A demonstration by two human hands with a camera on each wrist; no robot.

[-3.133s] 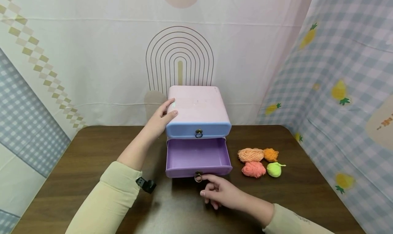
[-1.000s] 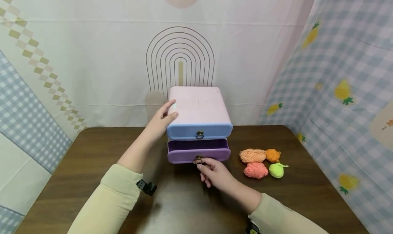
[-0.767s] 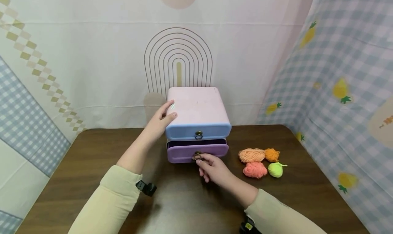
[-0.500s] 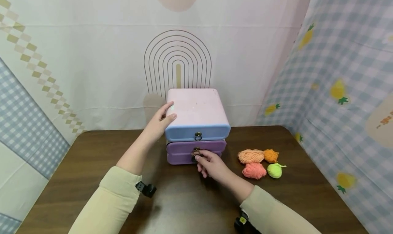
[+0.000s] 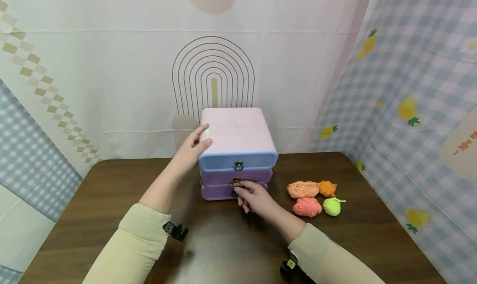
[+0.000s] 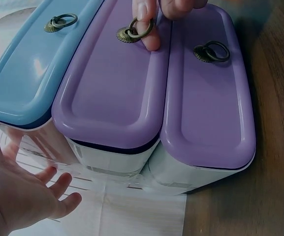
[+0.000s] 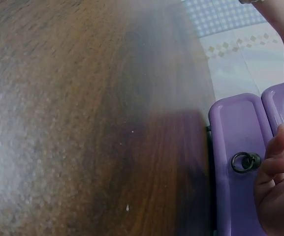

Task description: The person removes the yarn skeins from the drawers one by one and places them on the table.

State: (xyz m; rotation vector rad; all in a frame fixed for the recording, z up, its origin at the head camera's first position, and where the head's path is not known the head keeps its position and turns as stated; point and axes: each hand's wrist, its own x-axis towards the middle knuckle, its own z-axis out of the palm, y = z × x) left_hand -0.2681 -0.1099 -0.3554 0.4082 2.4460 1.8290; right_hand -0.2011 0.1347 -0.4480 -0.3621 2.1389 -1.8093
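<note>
A stacked drawer unit (image 5: pixel 238 131) with a pale pink top stands at the back of the table. Its top drawer (image 5: pixel 220 162) is blue; the middle drawer (image 6: pixel 113 83) and bottom drawer (image 6: pixel 208 108) are purple. A thin dark gap shows behind the middle drawer's front, so it sits almost fully in. My right hand (image 5: pixel 257 199) holds that drawer's brass ring pull (image 6: pixel 141 29) with finger and thumb. My left hand (image 5: pixel 190 151) rests against the unit's upper left side, fingers spread, thumb at the top edge. The bottom drawer's ring (image 7: pixel 241 162) hangs free below the right hand.
Several small yarn bundles lie right of the unit: peach (image 5: pixel 303 189), orange (image 5: pixel 327 188), coral (image 5: pixel 307 207) and lime green (image 5: pixel 332 206). A patterned cloth (image 5: pixel 123 77) hangs behind the brown wooden table (image 5: pixel 123 184), and a checked cloth (image 5: pixel 395 64) hangs at the right.
The middle drawer, earlier pulled well out with its bare inside showing, has slid back into the unit. My right hand has moved away from me with its ring; my left hand has stayed put.
</note>
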